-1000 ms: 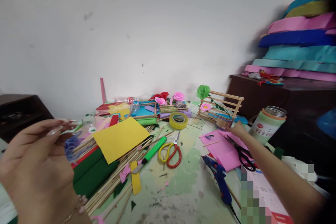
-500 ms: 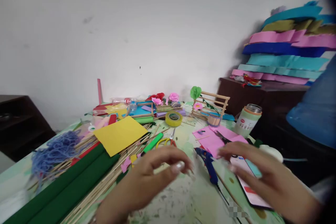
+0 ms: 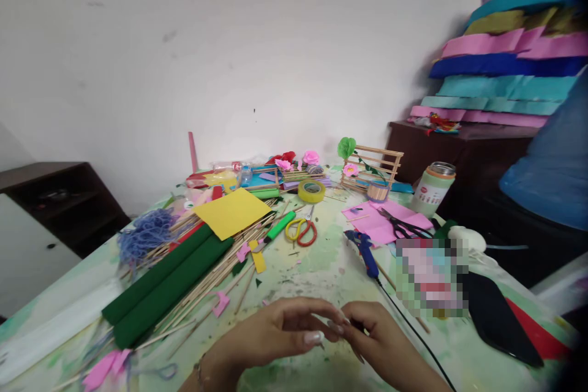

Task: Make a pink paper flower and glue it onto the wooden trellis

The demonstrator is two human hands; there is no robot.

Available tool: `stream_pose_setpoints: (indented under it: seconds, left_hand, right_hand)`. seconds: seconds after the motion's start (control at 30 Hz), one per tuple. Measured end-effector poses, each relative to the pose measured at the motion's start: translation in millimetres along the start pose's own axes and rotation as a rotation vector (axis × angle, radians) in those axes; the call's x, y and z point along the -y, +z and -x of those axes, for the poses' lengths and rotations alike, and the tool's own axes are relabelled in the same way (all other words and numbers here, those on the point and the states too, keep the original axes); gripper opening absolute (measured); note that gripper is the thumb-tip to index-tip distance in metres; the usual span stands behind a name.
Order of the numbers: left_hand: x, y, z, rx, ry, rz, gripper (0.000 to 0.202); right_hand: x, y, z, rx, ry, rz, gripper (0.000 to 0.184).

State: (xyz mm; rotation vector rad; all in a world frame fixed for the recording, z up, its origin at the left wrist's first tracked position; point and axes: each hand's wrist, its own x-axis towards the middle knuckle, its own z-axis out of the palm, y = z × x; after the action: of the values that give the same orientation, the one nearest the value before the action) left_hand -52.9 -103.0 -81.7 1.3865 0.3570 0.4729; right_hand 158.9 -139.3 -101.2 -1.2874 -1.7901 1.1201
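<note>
My left hand [image 3: 280, 334] and my right hand [image 3: 379, 337] meet low over the near middle of the table. The left one is loosely curved, with a gap between thumb and fingers and nothing visible in it. Fingers of my right hand are pinched together at the left fingertips; anything between them is hidden. Just beyond lie a blue glue gun [image 3: 365, 254] with its black cord, and scissors [image 3: 302, 231] with yellow and red handles. A green utility knife [image 3: 280, 228] rests left of the scissors.
Green paper rolls [image 3: 169, 285], thin sticks, yellow paper [image 3: 232, 211] and blue yarn [image 3: 144, 234] fill the left. Tape [image 3: 311, 191] and a stick fence [image 3: 374, 165] with paper flowers stand behind. Black scissors [image 3: 402, 228], a bottle [image 3: 432, 190] and a dark phone [image 3: 500, 318] are at right.
My hands have come together at the near middle; the right has moved left from over the phone area. The view has shifted, showing more of the near table.
</note>
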Motion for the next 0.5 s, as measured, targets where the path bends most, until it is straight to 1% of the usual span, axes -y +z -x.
stream_pose_setpoints:
  seconds: [0.03,0.1,0.13,0.17,0.23,0.33,0.43,0.5]
  left_hand:
    - [8,0.2,4,-0.076,0.031,0.045,0.040]
    - [25,2.1,9,-0.279,0.110,0.171,0.037]
    - [32,3.2,11,-0.356,0.141,0.241,0.038]
    - [39,4.2,11,-0.407,0.160,0.291,0.038]
    - [49,5.3,12,-0.450,0.145,0.318,0.038]
    - [56,3.7,13,-0.432,0.116,0.348,0.045]
    - [58,-0.6,11,-0.432,0.195,0.547,0.057]
    - [60,-2.8,8,-0.497,0.255,0.680,0.052]
  right_hand:
    - [-8,7,0,-0.022,0.028,-0.105,0.043]
    - [-21,20,-2,-0.076,0.079,-0.385,0.049]
    - [-25,25,-2,-0.113,0.103,-0.524,0.050]
    - [-28,29,-3,-0.152,0.125,-0.645,0.049]
    - [-29,31,-3,-0.238,0.144,-0.811,0.045]
    - [-27,25,-2,-0.347,0.119,-0.955,0.036]
    - [-27,15,0,-0.455,0.065,-1.100,0.029]
    - [-29,11,0,-0.496,0.033,-1.168,0.024]
